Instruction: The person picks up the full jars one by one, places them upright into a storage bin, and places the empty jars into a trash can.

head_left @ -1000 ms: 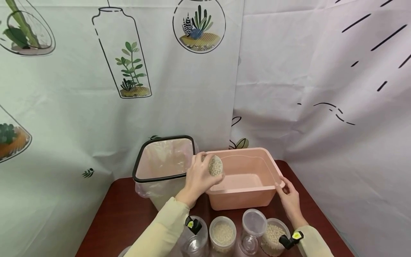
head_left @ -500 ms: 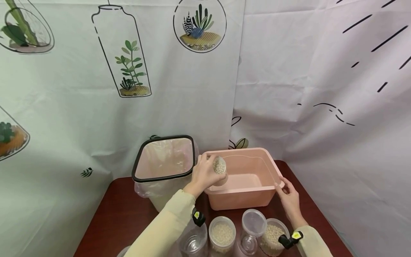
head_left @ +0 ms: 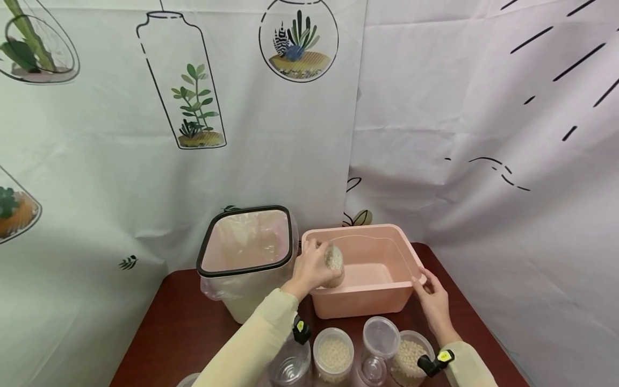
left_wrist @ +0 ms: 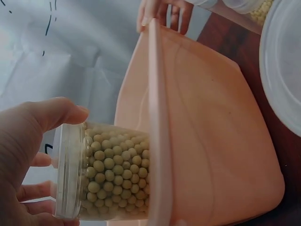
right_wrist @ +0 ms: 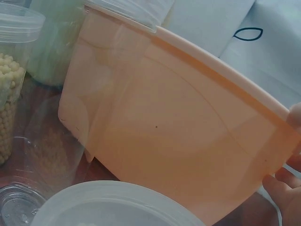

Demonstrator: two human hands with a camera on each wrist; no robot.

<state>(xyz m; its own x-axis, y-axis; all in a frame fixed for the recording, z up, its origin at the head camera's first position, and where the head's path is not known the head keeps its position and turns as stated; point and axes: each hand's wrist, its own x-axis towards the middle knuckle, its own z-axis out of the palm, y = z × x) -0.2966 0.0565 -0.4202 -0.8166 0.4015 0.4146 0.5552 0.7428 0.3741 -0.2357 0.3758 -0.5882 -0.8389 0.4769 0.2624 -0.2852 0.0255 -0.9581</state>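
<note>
One jar [left_wrist: 103, 172], prob. beans [left_wrist: 120, 181], L hand [head_left: 311, 270] gripping, end hid by tub [head_left: 360, 302] in L cam; R hand [head_left: 433, 302] pinching rim [head_left: 367, 287].

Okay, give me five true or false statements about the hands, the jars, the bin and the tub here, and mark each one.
1. The left hand holds a clear jar filled with small pale round pieces. True.
2. The right hand is touching nothing. False: it holds the pink tub at its near right corner.
3. The bin has a black rim. True.
4. In the head view, the bin stands to the right of the tub. False: it stands to the left.
5. Another filled jar stands on the table, on the near side of the tub. True.
</note>
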